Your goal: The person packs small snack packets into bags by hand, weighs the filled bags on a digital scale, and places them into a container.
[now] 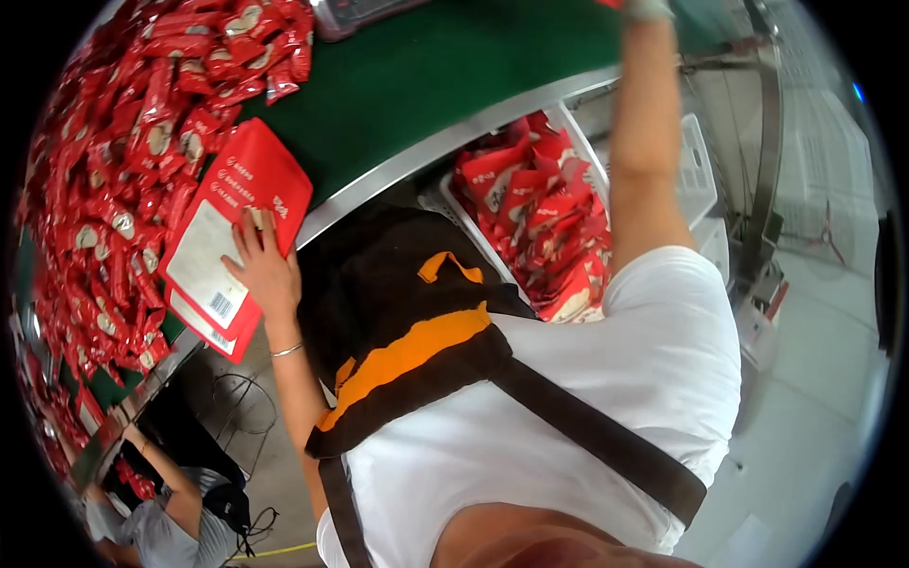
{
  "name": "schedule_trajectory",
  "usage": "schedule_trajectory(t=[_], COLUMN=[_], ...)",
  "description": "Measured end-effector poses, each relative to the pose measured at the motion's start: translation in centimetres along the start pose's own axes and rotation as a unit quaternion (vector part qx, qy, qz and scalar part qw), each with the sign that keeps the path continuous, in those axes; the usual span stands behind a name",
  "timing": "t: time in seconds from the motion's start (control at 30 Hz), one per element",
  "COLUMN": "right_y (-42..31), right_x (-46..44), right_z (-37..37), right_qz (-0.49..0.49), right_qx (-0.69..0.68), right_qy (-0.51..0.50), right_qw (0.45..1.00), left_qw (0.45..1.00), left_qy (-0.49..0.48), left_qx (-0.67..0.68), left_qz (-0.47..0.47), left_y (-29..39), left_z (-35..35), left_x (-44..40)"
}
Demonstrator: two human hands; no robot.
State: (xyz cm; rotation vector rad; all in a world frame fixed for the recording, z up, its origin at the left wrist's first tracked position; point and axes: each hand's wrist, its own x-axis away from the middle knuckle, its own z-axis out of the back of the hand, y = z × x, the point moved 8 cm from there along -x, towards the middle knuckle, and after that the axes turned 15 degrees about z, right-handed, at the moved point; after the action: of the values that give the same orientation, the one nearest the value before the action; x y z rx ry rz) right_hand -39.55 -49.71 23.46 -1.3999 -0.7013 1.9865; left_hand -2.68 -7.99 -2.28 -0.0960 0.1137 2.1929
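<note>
1. Your left hand (pixel 269 270) lies across the red printed pouch (pixel 210 237), its fingers spread over the front. That grip is wide; whether anything pinches from beneath is hidden. A thin bracelet (pixel 285 349) circles the wrist.
2. A second pouch (pixel 222 345) sits directly under the red printed pouch, its barcoded edge showing below.
3. The red printed pouch rests at the near rim of the green surface (pixel 407 95), partly over the metal edge (pixel 473 133).
4. To the left of the red printed pouch, and touching it, spreads a heap of small red packets (pixel 114 237).
5. To its right, beyond your dark apron (pixel 379 275) with orange trim, a white crate (pixel 578 137) holds a pile of red pouches (pixel 535 204).
6. Farther right of the red printed pouch, your right hand (pixel 650 8) is cut off by the upper border, near a sliver of red; you cannot tell its grip.
7. Below and left of the red printed pouch, well apart, is a co-worker in a grey shirt (pixel 175 530).
</note>
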Motion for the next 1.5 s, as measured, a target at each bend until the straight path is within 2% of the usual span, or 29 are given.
schedule_trajectory(t=[0.03,0.07,0.1,0.13,0.17,0.2,0.27,0.33,0.4,0.47,0.5,0.57,0.67,0.73,0.77,0.8,0.87,0.9,0.97,1.0,1.07,1.1,1.13,1.17,1.27,1.37,1.43,1.47,1.5], right_y=[-2.0,-3.7,-5.8,-2.8,-4.2,-2.9,1.3,4.4,13.8,23.1,24.1,24.4,25.8,28.0,24.0,18.8,19.2,18.5,16.9,10.3,6.7,4.0,1.5,-0.8,-5.9,-7.2,-9.8,-9.1,-9.6], right_x=[2.3,6.2,8.0,11.0,14.0,16.8,21.5,26.2,33.1,40.1,42.3,43.8,43.6,43.3,41.7,39.7,38.9,37.3,34.2,30.1,26.1,24.0,21.4,19.8,15.3,11.0,9.0,8.4,7.5], right_z=[4.3,6.4,9.5,15.4,16.5,19.0,22.1,20.8,20.9,15.2,12.1,9.7,7.7,7.6,6.9,6.0,7.3,8.0,8.3,6.1,2.5,-1.6,-5.6,-11.0,-25.2,-37.1,-42.4,-45.0,-46.2], right_qz=[-0.022,-0.157,-0.083,-0.189,-0.210,-0.258,-0.219,-0.279,-0.340,-0.138,-0.206,-0.268,-0.413,-0.425,-0.429,-0.438,-0.463,-0.403,-0.387,-0.317,-0.180,-0.180,-0.122,-0.105,0.150,0.227,0.380,0.355,0.266], right_qx=[0.139,-0.093,-0.012,0.030,0.046,0.087,0.247,0.273,0.231,0.409,0.353,0.283,0.244,0.263,0.105,-0.061,-0.081,0.006,0.220,0.316,0.194,0.035,0.069,-0.019,0.102,0.086,0.134,0.201,0.217], right_qy=[-0.069,0.001,-0.016,0.038,0.090,0.059,-0.093,-0.076,-0.101,-0.471,-0.332,-0.181,-0.232,-0.237,-0.182,-0.124,-0.048,-0.059,-0.191,-0.187,-0.036,0.009,-0.045,-0.085,-0.213,-0.215,-0.189,-0.205,-0.247], right_qw=[0.988,0.983,0.996,0.981,0.972,0.961,0.939,0.917,0.906,0.769,0.850,0.903,0.846,0.833,0.879,0.888,0.881,0.913,0.875,0.874,0.964,0.983,0.989,0.991,0.960,0.946,0.895,0.890,0.906], left_qw=[1.000,1.000,1.000,1.000,1.000,1.000,0.999,0.999,0.994,0.992,0.992,0.989,0.982,0.984,0.982,0.969,0.984,0.989,0.993,0.994,0.995,0.995,0.996,0.996,0.997,0.997,0.997,0.997,0.996], left_qy=[-0.003,-0.004,-0.004,-0.007,-0.009,-0.008,-0.015,-0.022,-0.066,-0.065,-0.072,-0.091,-0.139,-0.139,-0.154,-0.158,-0.115,-0.082,-0.054,-0.037,-0.037,-0.037,-0.037,-0.031,-0.061,-0.068,-0.061,-0.038,-0.015], left_qx=[-0.004,-0.008,-0.007,-0.009,-0.012,-0.011,0.002,0.010,0.013,0.006,0.016,0.042,0.075,0.081,0.094,0.186,0.135,0.119,0.096,0.095,0.085,0.083,0.077,0.075,0.057,0.043,0.049,0.066,0.082], left_qz=[0.001,0.001,-0.011,-0.005,0.000,-0.011,-0.029,-0.047,-0.087,-0.104,-0.107,-0.111,-0.102,-0.070,-0.048,-0.029,-0.003,0.012,0.038,0.031,0.039,0.044,0.036,0.029,0.009,-0.003,-0.002,0.008,0.019], left_y=[0.1,0.3,0.5,0.3,0.2,0.2,-0.3,-0.5,-0.4,-0.6,-0.4,-0.2,0.3,-0.4,0.1,0.6,2.1,2.3,2.6,3.0,2.8,2.8,3.2,3.1,4.2,4.1,4.1,4.2,3.9], left_z=[0.2,0.3,0.2,0.0,-0.2,-0.3,-0.5,0.2,0.7,0.9,1.1,1.3,2.1,0.8,0.7,0.8,1.5,0.9,0.1,0.2,0.3,0.4,0.4,0.4,2.1,2.0,1.8,1.7,1.9], left_x=[0.0,-0.1,-0.1,-0.1,-0.1,0.0,0.1,0.5,1.6,2.2,2.3,2.5,2.3,1.5,0.9,0.3,-0.5,-0.9,-0.9,-1.3,-0.1,-0.1,-0.2,0.0,-0.2,-0.1,0.0,0.1,0.0])
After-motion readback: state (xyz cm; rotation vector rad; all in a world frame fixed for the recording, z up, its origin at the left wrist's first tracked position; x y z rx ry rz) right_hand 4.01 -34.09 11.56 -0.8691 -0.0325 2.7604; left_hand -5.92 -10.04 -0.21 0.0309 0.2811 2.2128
